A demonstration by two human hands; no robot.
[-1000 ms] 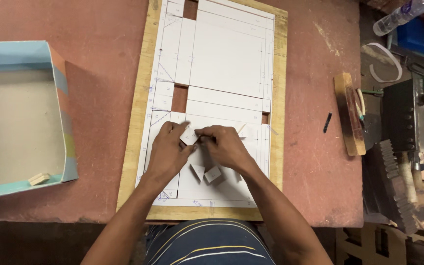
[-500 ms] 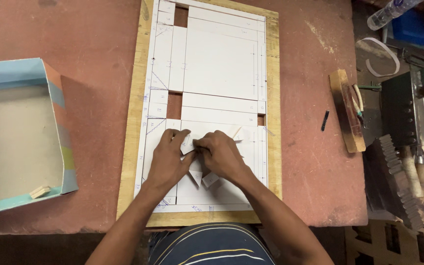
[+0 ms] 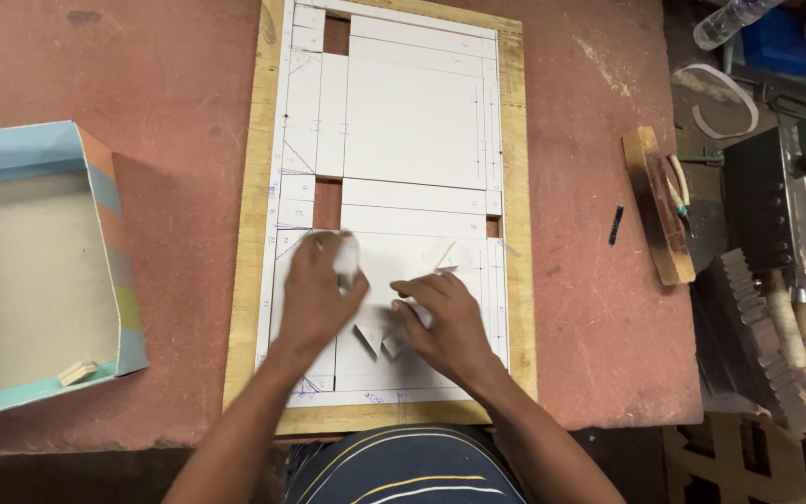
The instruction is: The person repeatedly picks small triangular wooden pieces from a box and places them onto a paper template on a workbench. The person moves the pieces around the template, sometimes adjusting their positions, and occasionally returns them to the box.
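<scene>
Far left: open cardboard box (image 3: 30, 271) with one small wood offcut (image 3: 77, 372) in its near corner, untouched. Left hand (image 3: 314, 299) pulled apart from the right since half a second ago, when both pinched one small white piece together; now carried that small white piece (image 3: 347, 255), blurred, fingers curled round it, over the lower panel of the white marked-out board (image 3: 417, 121) on its wooden base (image 3: 258, 187). Right hand (image 3: 445, 322) dropped nearer the body, fingers narrow, pressed down on loose white offcuts (image 3: 375, 338); exact grip not clear. Likely sorting cut bits off the layout. Far right: wooden block (image 3: 655, 205), dark machine (image 3: 767, 210), unmoved
</scene>
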